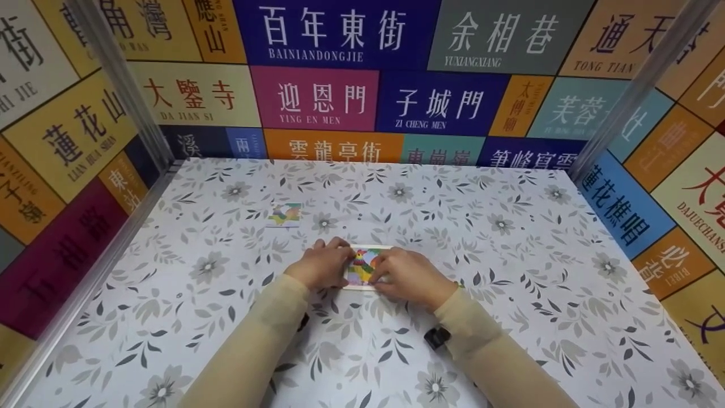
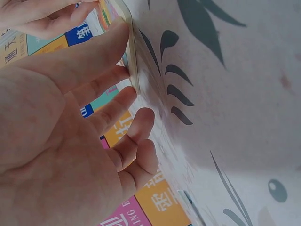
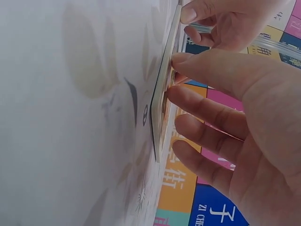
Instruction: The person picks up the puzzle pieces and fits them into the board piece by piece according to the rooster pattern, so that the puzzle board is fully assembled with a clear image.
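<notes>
A small rectangular puzzle board [image 1: 361,265] with a pale frame and a colourful picture lies flat on the table in the head view. My left hand [image 1: 323,263] grips its left end, the thumb at the near edge and the index finger at the far side. Over the right part of the picture, my right hand [image 1: 413,277] bends its thumb and index finger down. In the right wrist view, these two fingers pinch what looks like a small puzzle piece [image 3: 164,101] at the board's surface, mostly hidden. The other right fingers are held off the board.
A small card [image 1: 285,215] with a similar colourful picture lies beyond the left hand. White cloth with grey leaves and flowers covers the table [image 1: 538,340]. Panels with large characters [image 1: 345,34] stand along the back and sides, with clear corner posts [image 1: 640,79].
</notes>
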Demonstrator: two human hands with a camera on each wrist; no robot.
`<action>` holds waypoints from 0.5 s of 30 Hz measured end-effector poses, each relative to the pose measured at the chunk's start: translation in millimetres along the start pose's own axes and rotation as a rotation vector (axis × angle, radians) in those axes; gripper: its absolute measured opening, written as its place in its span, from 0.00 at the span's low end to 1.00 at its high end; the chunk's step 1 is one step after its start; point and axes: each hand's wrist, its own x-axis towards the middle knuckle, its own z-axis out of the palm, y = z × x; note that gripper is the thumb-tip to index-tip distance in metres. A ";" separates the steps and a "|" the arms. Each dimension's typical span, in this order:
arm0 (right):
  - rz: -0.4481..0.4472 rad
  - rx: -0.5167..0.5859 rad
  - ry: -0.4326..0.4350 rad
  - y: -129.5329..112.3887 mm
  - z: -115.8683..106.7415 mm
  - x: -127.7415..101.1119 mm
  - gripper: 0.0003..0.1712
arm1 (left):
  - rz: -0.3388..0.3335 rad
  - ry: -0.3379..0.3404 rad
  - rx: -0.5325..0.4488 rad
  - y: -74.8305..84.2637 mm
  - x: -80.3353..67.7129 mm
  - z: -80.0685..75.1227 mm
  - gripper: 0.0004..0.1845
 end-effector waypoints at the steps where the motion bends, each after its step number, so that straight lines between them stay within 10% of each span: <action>1: 0.005 0.013 -0.009 0.3 -1.0 0.1 0.05 | 0.007 0.006 0.001 -0.1 -0.3 -0.5 0.30; 15: 0.128 0.119 0.006 15.0 -18.7 -27.5 0.06 | 0.027 0.033 -0.014 -0.9 -3.6 -0.3 0.30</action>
